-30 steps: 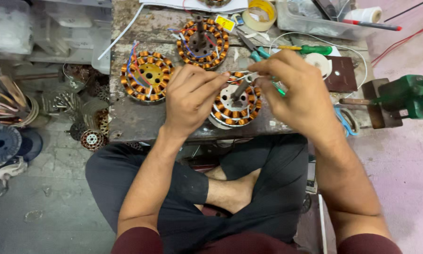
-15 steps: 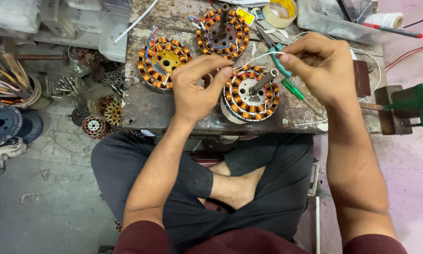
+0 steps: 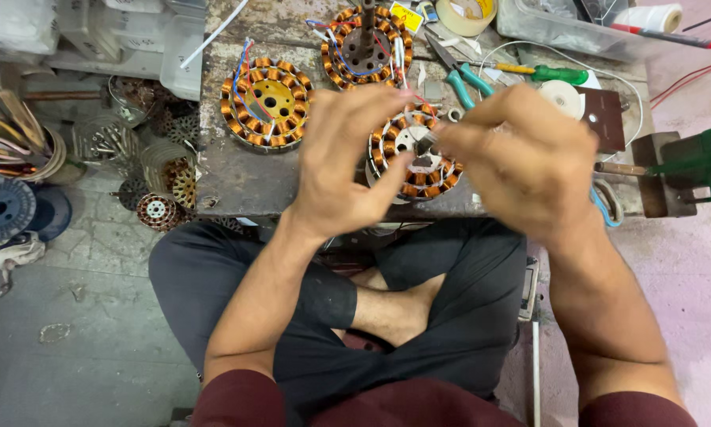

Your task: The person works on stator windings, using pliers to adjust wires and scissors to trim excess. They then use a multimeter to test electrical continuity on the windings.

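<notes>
Both hands hung over the middle of the frame, blurred by motion. The left hand (image 3: 347,162) was spread fairly wide, thumb reaching in toward the copper-wound stator (image 3: 413,158) on the low workbench (image 3: 237,178), its fingertips at the stator's left rim. The right hand (image 3: 521,162) was curled narrow, fingers pinched together at the stator's upper right edge; whether it held a wire or a small tool I could not tell through the blur. The stator lay flat near the bench's front edge, half hidden by both hands.

It looked to me like the fiddly stage of dressing the windings or leads on that stator. What that stage called for, I judged, was a steadying hold from the left while the right worked one fine strand without nicking the copper.

Further out, a second stator (image 3: 265,101) sat upper left, a third with a shaft (image 3: 369,43) at top centre, and teal-handled pliers (image 3: 467,79) just beyond. A green vise (image 3: 703,162) stood at the right edge.
</notes>
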